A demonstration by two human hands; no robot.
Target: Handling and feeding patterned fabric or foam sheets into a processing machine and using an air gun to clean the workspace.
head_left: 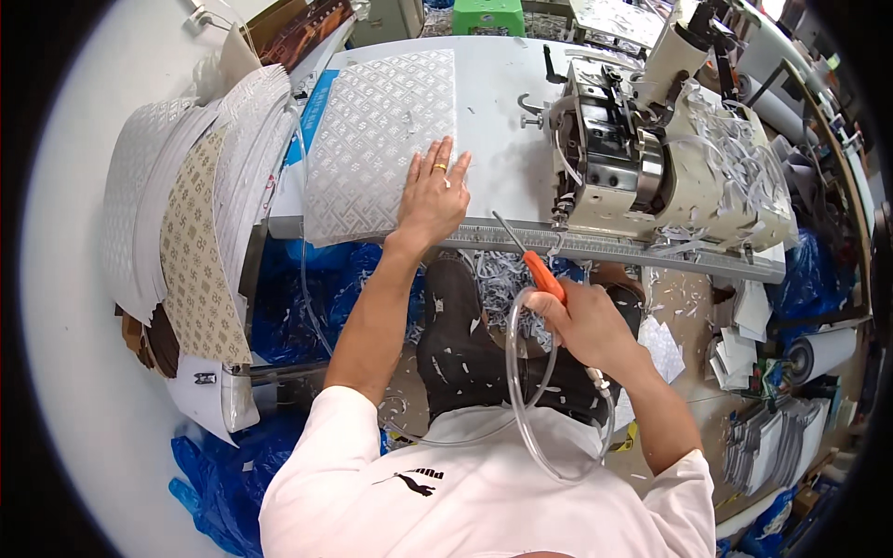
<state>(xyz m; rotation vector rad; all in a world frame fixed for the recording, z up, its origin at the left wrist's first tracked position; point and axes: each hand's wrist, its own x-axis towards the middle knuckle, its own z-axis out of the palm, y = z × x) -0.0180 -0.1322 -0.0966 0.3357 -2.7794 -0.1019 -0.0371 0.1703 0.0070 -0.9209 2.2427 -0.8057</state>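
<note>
My left hand [433, 191] lies flat, fingers spread, on the right edge of a white sheet with an embossed geometric pattern [377, 130] and on the table beside it. A ring shows on one finger. In my right hand [591, 321] is an orange air blow gun [542, 272], held near the table's front edge. Its thin metal nozzle points up and to the left. A clear hose [517, 391] loops down from it across my lap. Right of my hands stands a cream and black sewing machine [609, 149], strewn with white paper-like scraps.
A stack of patterned sheets [195, 205] leans over the table's left side. A metal ruler strip [614, 244] runs along the front edge. Shredded scraps [512, 288] lie below the table. Blue plastic bags [223, 474] sit at lower left, a green stool [488, 17] behind.
</note>
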